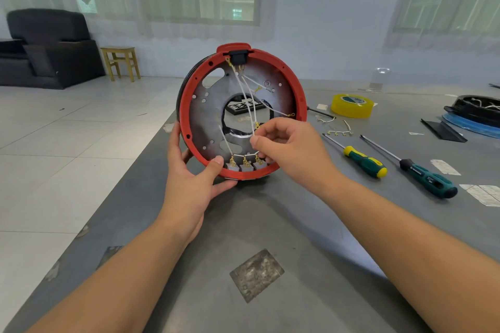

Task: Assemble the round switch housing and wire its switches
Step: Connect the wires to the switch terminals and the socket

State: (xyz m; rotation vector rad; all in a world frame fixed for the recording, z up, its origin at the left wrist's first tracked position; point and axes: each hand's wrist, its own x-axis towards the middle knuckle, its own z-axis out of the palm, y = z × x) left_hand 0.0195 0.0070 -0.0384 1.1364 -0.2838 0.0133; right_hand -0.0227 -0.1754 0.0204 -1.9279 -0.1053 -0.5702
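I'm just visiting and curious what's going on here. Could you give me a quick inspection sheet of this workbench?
Surface: grey table, with a scuffed patch near the front.
Job's things: round red housing stood on edge; three grey switches along its lower rim; black socket at the top.
Clutter: two screwdrivers, yellow tape roll, spare wire links, paper labels, black part on a blue disc.
Grippers: left hand grips the housing's lower rim; right hand pinches a white wire.
Cables: white wires run from socket towards switches.
Surroundings: tiled floor, black sofa, wooden stool, curtained windows.
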